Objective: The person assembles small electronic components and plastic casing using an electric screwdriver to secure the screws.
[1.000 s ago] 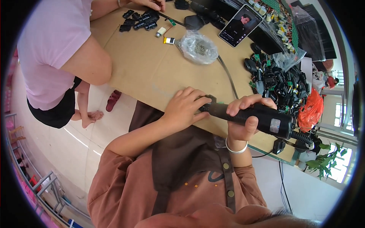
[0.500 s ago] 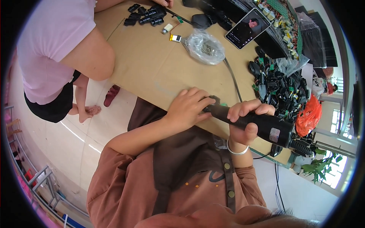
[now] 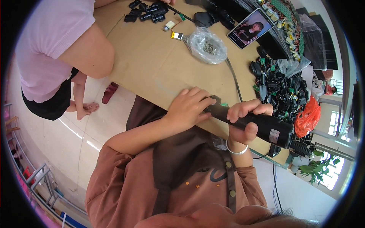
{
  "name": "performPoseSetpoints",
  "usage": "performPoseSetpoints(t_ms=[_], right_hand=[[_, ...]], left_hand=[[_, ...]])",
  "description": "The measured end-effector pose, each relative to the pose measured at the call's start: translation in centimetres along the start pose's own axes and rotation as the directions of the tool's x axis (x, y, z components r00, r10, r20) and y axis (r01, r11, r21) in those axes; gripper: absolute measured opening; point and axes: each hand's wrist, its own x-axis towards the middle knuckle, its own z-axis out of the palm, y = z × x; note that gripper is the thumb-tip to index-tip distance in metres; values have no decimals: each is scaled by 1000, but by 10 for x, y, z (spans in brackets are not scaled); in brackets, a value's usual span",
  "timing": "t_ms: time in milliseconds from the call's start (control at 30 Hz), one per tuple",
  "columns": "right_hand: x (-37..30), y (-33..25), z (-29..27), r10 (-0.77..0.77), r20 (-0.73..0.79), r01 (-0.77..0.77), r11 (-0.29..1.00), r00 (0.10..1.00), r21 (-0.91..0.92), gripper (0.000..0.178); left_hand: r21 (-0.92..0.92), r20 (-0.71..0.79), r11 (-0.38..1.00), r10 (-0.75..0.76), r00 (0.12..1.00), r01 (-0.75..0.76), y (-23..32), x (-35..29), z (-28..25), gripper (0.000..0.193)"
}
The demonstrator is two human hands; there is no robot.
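My right hand (image 3: 245,119) is wrapped round a black electric screwdriver (image 3: 279,133) with a pale label. The tool lies slanted over the table's near edge, its ribbed cord end to the right. At its narrow front end, my left hand (image 3: 189,106) has its fingers closed on a small black plastic part (image 3: 215,100), mostly hidden by the fingers and the tool. A bit of green, like a circuit board, shows beside that part. The exact contact of tip and part cannot be seen.
On the brown tabletop (image 3: 152,60) sit a plastic bag of small screws (image 3: 207,46), a battery (image 3: 176,35), black housings (image 3: 154,12) and a phone (image 3: 251,28) showing video. To the right are a heap of black parts (image 3: 281,87) and an orange bag (image 3: 307,117). A co-worker (image 3: 57,49) sits left.
Both hands and the screwdriver keep nearly the same place. The picture on the phone has changed, and the view has shifted very slightly.
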Motion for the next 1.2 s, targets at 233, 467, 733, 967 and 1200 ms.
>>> performPoseSetpoints(t_ms=[233,467,733,967,1200], right_hand=[[-1,5,11,1,-31,-5,994,1000,-109,47],[-5,4,9,-70,-23,67,991,997,-115,46],[-11,-54,-55,-260,-174,265,964,950,9,54],[-60,-47,-104,-229,-293,193,970,928,-147,49],[-71,-50,-114,-197,-340,196,980,920,-37,47]], left_hand=[[3,1,1000,9,1000,-9,-2,-2,-1,46],[44,-32,998,36,999,-35,1,1,2,45],[-91,-63,994,60,996,-66,5,0,1,40],[-327,-167,916,184,969,-231,80,84,-42,37],[-399,-96,827,391,915,-395,122,198,33,39]])
